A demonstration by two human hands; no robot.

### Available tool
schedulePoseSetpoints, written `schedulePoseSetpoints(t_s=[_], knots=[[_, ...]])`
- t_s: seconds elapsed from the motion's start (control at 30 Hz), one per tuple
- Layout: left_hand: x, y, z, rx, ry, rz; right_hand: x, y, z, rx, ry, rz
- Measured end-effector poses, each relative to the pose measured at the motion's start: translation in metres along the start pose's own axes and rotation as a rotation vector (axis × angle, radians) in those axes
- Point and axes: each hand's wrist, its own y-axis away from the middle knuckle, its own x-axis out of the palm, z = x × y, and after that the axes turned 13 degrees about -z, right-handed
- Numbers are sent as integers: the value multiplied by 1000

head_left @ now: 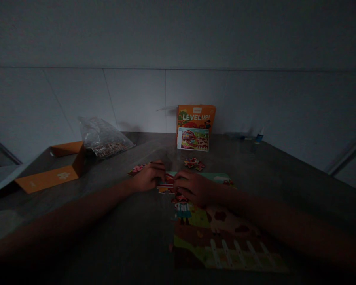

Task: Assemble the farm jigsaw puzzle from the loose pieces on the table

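Note:
A partly assembled jigsaw puzzle (192, 253) lies on the table, showing a cow, a white fence and a figure in a blue skirt. My left hand (150, 176) is closed, its fingertips on a red-and-white puzzle piece (166, 185) at the puzzle's upper left. From the other side, the curled fingers of my right hand (192, 188) meet that piece's right edge. My right hand and forearm cover part of the picture. A loose pile of puzzle pieces (195, 163) sits just beyond the puzzle. More pink pieces (138, 169) lie beside my left hand.
An orange "LEVEL UP!" box (197, 115) stands by the wall, with a farm picture card (194, 139) leaning against it. At left are an open orange box (50, 178) and a clear plastic bag of pieces (106, 144). A small bottle (259, 136) stands far right. The light is dim.

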Motion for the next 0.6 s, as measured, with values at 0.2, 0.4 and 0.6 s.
schedulePoseSetpoints(t_s=[0.2, 0.4, 0.6], knots=[[4, 5, -2, 20, -16, -7, 1, -1, 0, -23, 11, -4], [-32, -18, 13, -271, -90, -98, 2, -1, -2, -23, -9, -17], [-84, -28, 31, -963, -581, -152, 6, 0, -7, -40, -29, -56]])
